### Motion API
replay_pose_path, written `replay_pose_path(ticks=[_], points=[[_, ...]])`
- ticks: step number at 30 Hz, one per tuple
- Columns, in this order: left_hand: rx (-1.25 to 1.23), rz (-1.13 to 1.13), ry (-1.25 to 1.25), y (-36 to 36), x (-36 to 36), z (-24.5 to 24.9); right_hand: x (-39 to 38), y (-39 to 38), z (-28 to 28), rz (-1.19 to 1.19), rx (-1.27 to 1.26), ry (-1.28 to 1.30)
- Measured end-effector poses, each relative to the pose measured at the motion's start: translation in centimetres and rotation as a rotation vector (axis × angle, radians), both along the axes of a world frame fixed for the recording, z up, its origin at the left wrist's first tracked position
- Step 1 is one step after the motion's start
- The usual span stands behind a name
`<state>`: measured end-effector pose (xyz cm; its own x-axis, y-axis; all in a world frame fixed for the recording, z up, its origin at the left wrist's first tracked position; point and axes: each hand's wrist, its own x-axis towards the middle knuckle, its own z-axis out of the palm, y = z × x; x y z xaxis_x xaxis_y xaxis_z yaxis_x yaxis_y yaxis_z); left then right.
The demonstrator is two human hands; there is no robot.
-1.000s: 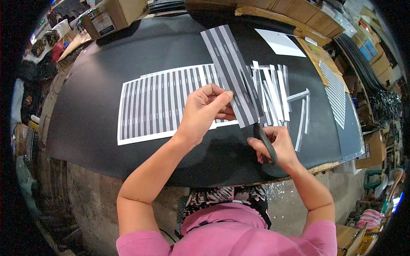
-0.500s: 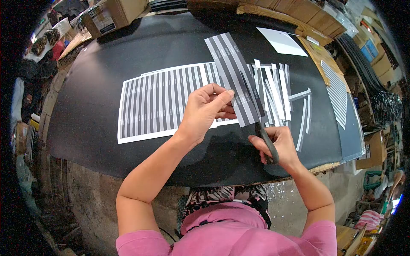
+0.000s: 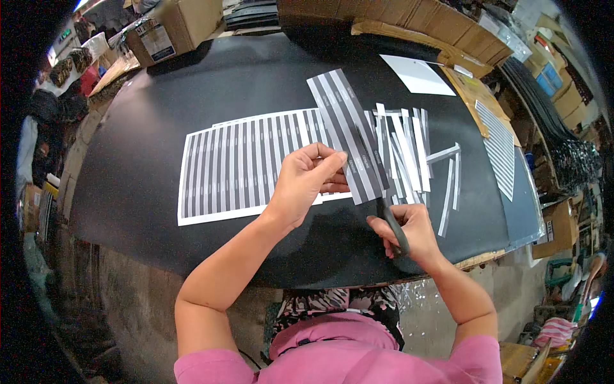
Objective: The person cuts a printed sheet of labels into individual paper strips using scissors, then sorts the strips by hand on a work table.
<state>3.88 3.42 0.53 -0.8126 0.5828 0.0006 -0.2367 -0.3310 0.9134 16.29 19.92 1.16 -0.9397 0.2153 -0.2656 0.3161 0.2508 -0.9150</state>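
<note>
My left hand (image 3: 310,176) pinches the edge of a narrow striped sheet (image 3: 345,131), raised at a tilt over the table. My right hand (image 3: 409,233) is closed round the dark handles of scissors (image 3: 396,227), whose blades meet the lower right of that sheet and are partly hidden by it. Beneath and left of my left hand lies a larger striped sheet (image 3: 240,166) with white margins. Loose cut strips (image 3: 409,150) are scattered to the right of the held piece.
The black table (image 3: 153,249) has cardboard boxes (image 3: 185,29) along its far edge. A white sheet (image 3: 419,75) lies at the back right, and another striped sheet (image 3: 495,150) rests by the right edge.
The whole view has shifted, with the table lower in the frame. Both hands keep their holds, and the scissors look more closed along the striped sheet.
</note>
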Motion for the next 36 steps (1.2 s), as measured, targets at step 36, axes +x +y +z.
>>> replay_pose_path(ticks=[36], points=[[-0.143,-0.117,0.114,3.7,-1.4,2.2,2.8,2.8,0.5,-0.067,-0.052,0.030]])
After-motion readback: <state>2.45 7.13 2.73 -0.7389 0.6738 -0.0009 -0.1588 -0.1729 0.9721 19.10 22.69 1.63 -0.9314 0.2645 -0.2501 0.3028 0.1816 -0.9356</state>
